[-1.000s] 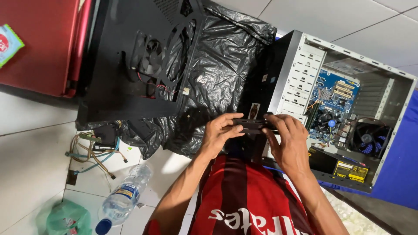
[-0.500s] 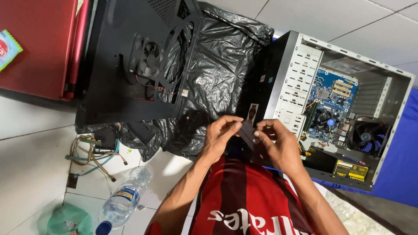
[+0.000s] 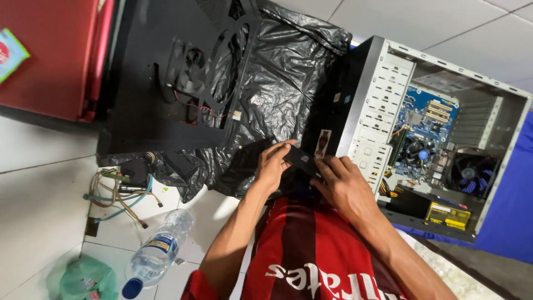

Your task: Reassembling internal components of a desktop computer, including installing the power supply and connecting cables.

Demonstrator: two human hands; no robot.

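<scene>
Both hands grip one small flat black rectangular component (image 3: 302, 161), held close to the chest just in front of the open grey desktop computer case (image 3: 388, 100). Left hand (image 3: 273, 166) pinches its near end, fingers curled over the top; right hand (image 3: 344, 186) clamps the other end, thumb on the upper face. Judged light and rigid — probably fragile, with a smooth face, so best held by the edges. Crumpled black plastic sheet (image 3: 272, 83) lies beyond the hands; clear plastic water bottle (image 3: 155, 253) well apart.

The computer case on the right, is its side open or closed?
Open. The computer case has no side cover, so the blue circuit board and a fan inside show.
</scene>
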